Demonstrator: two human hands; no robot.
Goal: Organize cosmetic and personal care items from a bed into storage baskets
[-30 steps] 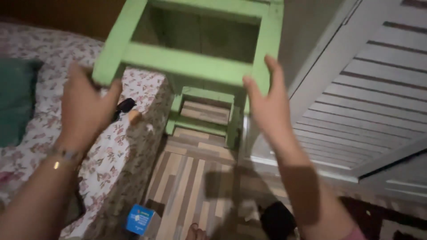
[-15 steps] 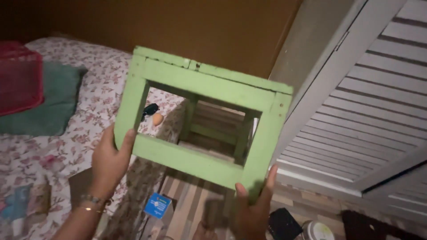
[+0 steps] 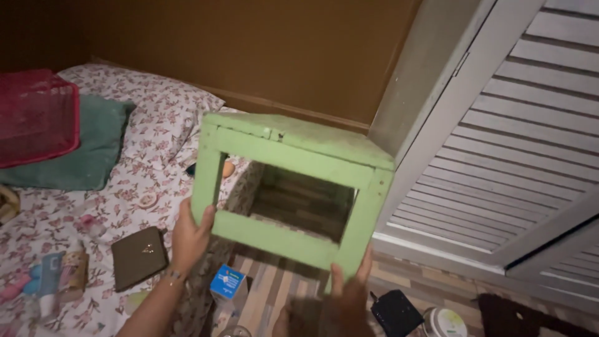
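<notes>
A light green wooden stool (image 3: 293,159) is held up in the air between a bed and a louvered door, its seat on top and its open frame facing me. My left hand (image 3: 190,234) grips the lower left leg of the frame. My right hand (image 3: 349,293) holds the lower right corner from beneath, thumb on the front of the leg. The striped floor shows through the frame.
A bed with a floral sheet (image 3: 75,218) lies at left, carrying a pink basket (image 3: 34,115), a green pillow (image 3: 93,146) and a dark wallet (image 3: 138,257). A white louvered door (image 3: 511,162) stands at right. A blue box (image 3: 228,284), a black object (image 3: 394,312) and a round lidded tub (image 3: 446,323) sit on the floor.
The stool has come down from overhead and turned so its seat faces up. Both hands shifted from its upper sides to its lower legs. The view tilted toward the bed.
</notes>
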